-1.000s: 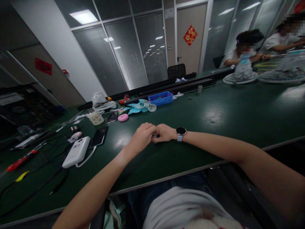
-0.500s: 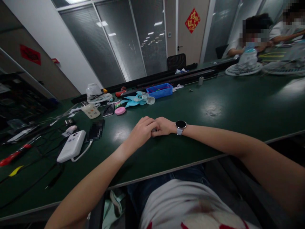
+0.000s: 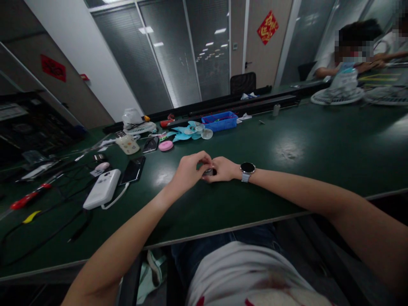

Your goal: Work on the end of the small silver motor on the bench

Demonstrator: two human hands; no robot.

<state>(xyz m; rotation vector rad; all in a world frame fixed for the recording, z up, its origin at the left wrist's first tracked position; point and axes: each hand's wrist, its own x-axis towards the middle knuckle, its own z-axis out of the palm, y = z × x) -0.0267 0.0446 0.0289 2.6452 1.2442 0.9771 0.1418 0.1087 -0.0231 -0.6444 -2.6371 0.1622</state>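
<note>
Over the dark green table [image 3: 255,195], my two hands meet around a small grey, round-topped object [image 3: 208,172], mostly covered by fingers. My right hand [image 3: 224,169] is closed around its side, resting at the tabletop, with a watch [image 3: 247,168] on that wrist. From the left, my left hand [image 3: 191,168] comes in with the wrist raised, thumb and fingertips pinched at the object's top. What kind of object it is, I cannot tell.
To the left lie a white power bank [image 3: 102,189], a phone [image 3: 133,170], cables and a red-handled tool [image 3: 30,199]. Further back are a patterned bottle [image 3: 128,143], a pink round item [image 3: 165,146], blue fan blades [image 3: 186,132] and a blue basket [image 3: 219,122]. Two people sit at the far right.
My left hand has lifted from lying over the right one into a raised pinch, so the grey object between them now shows. The whole view has shifted slightly.
</note>
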